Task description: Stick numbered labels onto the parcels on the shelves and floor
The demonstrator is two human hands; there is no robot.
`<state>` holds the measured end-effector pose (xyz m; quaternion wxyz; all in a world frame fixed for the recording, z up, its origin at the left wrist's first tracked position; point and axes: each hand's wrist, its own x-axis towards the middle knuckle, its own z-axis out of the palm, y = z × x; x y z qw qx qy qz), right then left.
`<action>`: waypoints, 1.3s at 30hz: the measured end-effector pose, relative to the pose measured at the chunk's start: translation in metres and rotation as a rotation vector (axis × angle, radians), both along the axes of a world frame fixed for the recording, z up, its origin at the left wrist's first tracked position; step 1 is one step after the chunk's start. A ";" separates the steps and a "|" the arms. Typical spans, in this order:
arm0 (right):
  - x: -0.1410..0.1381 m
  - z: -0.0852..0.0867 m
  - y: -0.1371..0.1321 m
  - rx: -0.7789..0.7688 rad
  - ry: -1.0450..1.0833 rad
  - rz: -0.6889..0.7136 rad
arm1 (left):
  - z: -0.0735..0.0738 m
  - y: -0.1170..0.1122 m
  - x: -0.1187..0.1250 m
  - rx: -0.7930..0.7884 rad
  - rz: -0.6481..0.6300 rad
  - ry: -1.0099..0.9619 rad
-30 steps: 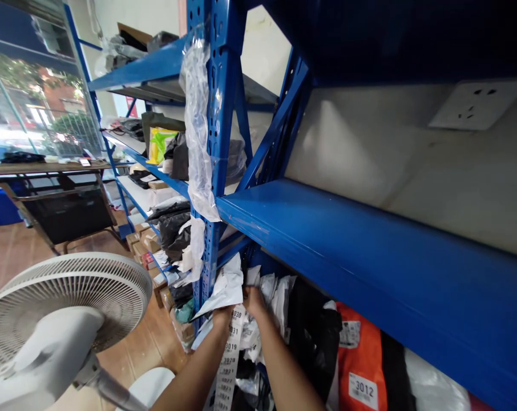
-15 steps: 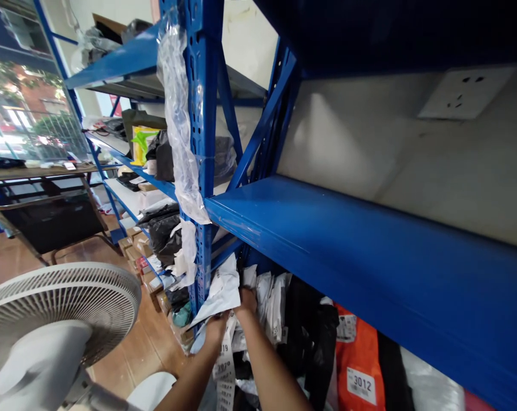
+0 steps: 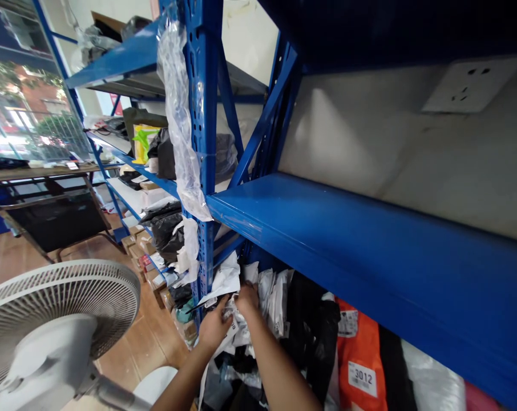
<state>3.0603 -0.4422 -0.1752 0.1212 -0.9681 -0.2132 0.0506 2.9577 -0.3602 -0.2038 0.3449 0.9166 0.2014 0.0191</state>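
Below the blue shelf, my left hand [image 3: 214, 326] is closed on a strip of printed number labels [image 3: 233, 326], part of which trails down past my wrist. Just to its right, my right hand [image 3: 246, 299] reaches in among the white mailing bags, its fingers bent and their tips partly hidden; it appears to pinch a bag's edge. One white mailing bag [image 3: 226, 277] leans out beside the blue upright, above my left hand. More white mailing bags [image 3: 278, 299] stand in a row to the right of my right hand.
The blue shelf [image 3: 348, 245] juts out above the bags, next to a perforated blue upright [image 3: 205, 142]. An orange bag [image 3: 361, 354] labelled 3012 stands at lower right beside black bags [image 3: 305, 325]. A white fan [image 3: 57, 325] occupies the lower left.
My left hand has turned and shifted slightly left, showing its back. The label strip that hung straight between my arms is now bunched and swung left. My right hand stays among the bags.
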 end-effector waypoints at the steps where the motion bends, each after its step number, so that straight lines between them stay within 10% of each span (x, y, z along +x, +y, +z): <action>1: 0.000 0.000 0.000 -0.001 0.002 0.006 | 0.001 -0.001 0.000 0.013 0.008 0.021; 13: 0.000 -0.003 0.000 0.038 0.002 -0.033 | 0.007 -0.005 0.022 0.360 0.155 -0.056; 39: -0.004 -0.015 -0.014 0.150 -0.056 0.055 | 0.011 0.013 0.033 0.086 0.385 -0.053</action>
